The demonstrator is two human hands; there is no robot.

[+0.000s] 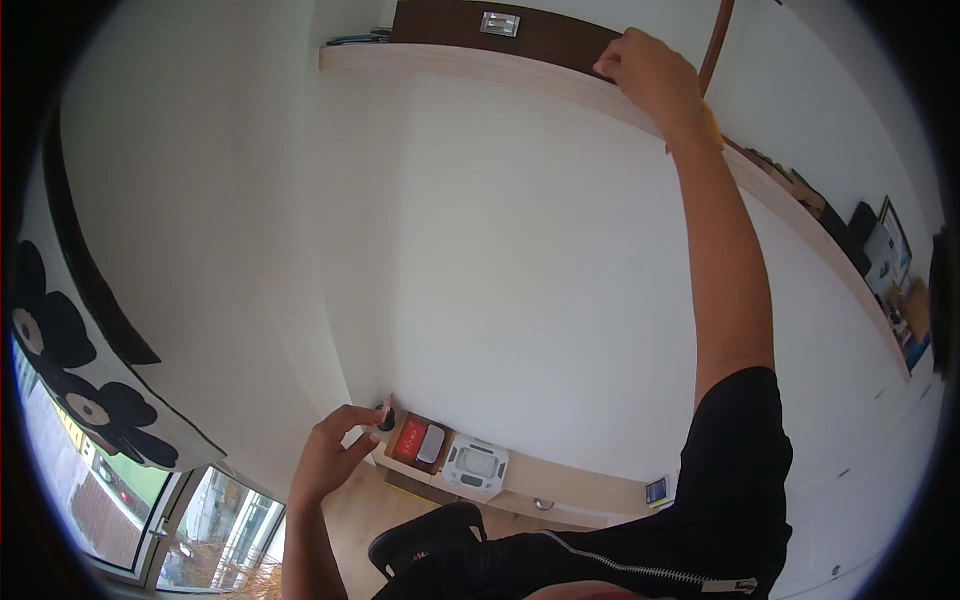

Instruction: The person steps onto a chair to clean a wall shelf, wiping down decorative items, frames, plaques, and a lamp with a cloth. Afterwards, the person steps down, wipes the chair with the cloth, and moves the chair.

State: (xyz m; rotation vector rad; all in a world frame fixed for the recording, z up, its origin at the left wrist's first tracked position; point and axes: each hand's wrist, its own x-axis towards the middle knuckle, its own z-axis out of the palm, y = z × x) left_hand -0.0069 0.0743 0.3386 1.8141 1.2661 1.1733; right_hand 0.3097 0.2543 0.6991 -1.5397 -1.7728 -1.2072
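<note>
My right hand (655, 80) is raised to the high wall shelf, its fingers curled round the right end of a dark brown case (450, 25) with a metal latch on its front. Part of that end is hidden behind the hand. Low on the left, my left hand (335, 445) has thumb and forefinger apart. Close to its fingertips is a small dark round thing (387, 418), too small to name; I see no grip on it. Beside it, a brown tray (398, 455) holds a red packet (410, 438) and a pale rounded item (431, 445).
The pale wooden shelf (480, 65) runs along the wall, with a framed picture (896, 240) and clutter at right. Below, a white device (476, 466) and a small screen (657, 491) sit on a counter. A black chair (425, 535) stands below; a window (215, 535) is at lower left.
</note>
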